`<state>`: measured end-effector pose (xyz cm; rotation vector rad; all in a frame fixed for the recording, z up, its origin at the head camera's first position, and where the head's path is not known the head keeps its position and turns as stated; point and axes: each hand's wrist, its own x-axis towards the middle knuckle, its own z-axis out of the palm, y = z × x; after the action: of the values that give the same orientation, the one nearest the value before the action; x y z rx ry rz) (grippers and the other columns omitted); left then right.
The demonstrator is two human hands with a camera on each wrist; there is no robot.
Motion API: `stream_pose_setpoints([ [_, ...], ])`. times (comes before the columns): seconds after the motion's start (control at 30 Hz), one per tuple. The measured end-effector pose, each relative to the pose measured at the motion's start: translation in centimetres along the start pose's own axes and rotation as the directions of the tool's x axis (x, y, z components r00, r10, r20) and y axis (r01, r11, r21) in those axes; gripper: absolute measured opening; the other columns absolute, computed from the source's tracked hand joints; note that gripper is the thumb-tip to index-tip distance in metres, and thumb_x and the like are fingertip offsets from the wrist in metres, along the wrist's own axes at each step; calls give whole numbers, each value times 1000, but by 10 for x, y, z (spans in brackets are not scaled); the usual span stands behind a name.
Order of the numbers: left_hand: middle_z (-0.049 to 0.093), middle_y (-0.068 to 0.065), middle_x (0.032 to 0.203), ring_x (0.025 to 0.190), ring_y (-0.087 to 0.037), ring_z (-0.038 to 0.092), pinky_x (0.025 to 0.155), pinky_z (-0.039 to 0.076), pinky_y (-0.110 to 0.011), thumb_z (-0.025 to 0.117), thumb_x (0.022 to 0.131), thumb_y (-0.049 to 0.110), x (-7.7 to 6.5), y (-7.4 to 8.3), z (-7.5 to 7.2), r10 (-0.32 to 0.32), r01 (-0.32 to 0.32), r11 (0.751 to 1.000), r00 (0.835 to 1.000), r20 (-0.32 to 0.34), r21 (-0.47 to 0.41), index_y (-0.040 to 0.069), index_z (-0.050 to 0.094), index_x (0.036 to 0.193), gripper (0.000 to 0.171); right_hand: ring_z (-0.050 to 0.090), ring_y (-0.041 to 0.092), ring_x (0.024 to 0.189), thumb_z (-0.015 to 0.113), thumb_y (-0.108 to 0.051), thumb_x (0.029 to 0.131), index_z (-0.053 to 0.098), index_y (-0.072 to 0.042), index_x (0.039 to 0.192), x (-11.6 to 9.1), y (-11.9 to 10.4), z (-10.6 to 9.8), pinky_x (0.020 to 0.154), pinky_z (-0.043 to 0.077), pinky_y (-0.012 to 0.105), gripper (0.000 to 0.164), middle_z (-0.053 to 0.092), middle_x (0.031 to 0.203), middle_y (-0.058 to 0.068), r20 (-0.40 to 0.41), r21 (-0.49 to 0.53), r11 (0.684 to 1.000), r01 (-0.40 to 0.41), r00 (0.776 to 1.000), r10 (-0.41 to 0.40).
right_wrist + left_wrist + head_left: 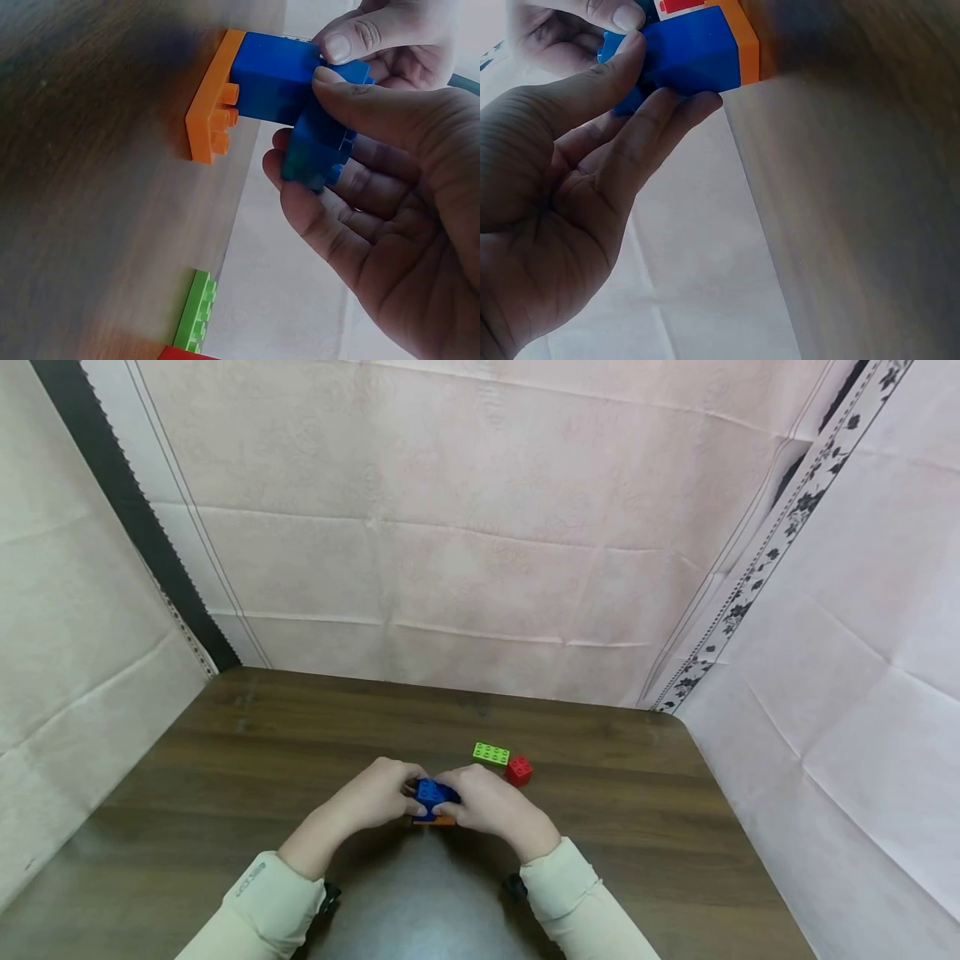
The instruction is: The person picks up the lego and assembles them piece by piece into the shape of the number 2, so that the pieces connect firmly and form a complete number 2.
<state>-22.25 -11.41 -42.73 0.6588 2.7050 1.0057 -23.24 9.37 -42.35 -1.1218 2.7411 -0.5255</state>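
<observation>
A large blue block (277, 79) stands on an orange studded toy brick (206, 116) at the middle of the table. On top of it lies a smaller blue building brick (313, 142) that juts out past the block's side. My left hand (378, 792) pinches the blue pieces from the left, thumb on top and fingers below, as the left wrist view shows. From the right, my right hand (491, 803) grips the upper blue brick between thumb and fingers. Both thumbs come close together there. Fingers hide whether the upper brick is fully seated.
Beyond my right hand lie a flat light-green studded brick (491, 754) and a red brick (518, 771), close together. The brown wooden table (300, 727) is bounded by pale cloth hangings (480, 577) at the back and sides.
</observation>
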Motion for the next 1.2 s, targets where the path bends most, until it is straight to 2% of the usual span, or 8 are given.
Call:
stream_pose_setpoints([
  [0.23, 71, 1, 95, 87, -13, 67, 74, 57, -35, 81, 86, 13, -1, -2, 0, -8, 8, 1000, 1000, 0, 17, 9, 72, 107, 24, 60, 3, 83, 72, -30, 94, 67, -12, 127, 2, -3, 0, 81, 54, 21, 38, 71, 106, -5, 11, -11, 1000, -11, 1000, 11],
  [0.37, 70, 3, 92, 80, -12, 64, 70, 55, -32, 80, 87, 16, -1, -5, -1, 3, -3, 1000, 1000, 9, 18, 10, 72, 108, 24, 60, 3, 82, 72, -30, 95, 67, -12, 127, 3, -3, 1, 81, 53, 20, 37, 71, 105, -5, 12, -5, 1000, 1, 1000, -1],
  [0.57, 72, 5, 92, 80, -9, 66, 69, 55, -29, 79, 89, 21, -1, -4, -5, 18, -19, 1000, 1000, -15, -21, 12, 75, 110, 23, 62, 1, 86, 72, -29, 95, 67, -12, 129, 3, -2, 0, 84, 54, 21, 38, 72, 110, -5, 16, -4, 1000, -1, 1000, 2],
  [0.87, 73, 5, 92, 78, -7, 65, 69, 54, -30, 82, 86, 22, 1, 2, -5, -68, 67, 997, 997, -44, -31, 13, 77, 107, 24, 62, 1, 80, 73, -29, 94, 69, -13, 126, 3, -1, 0, 80, 54, 20, 36, 72, 104, -6, 12, 9, 1000, -25, 1000, 25],
  [1.2, 72, 3, 91, 73, -10, 62, 68, 53, -31, 83, 84, 20, 1, 6, -3, -110, 108, 994, 992, -54, -28, 12, 78, 106, 24, 60, 1, 77, 74, -29, 93, 69, -13, 127, 4, -5, 0, 78, 54, 19, 38, 72, 101, -5, 6, -7, 999, -41, 999, 41],
])
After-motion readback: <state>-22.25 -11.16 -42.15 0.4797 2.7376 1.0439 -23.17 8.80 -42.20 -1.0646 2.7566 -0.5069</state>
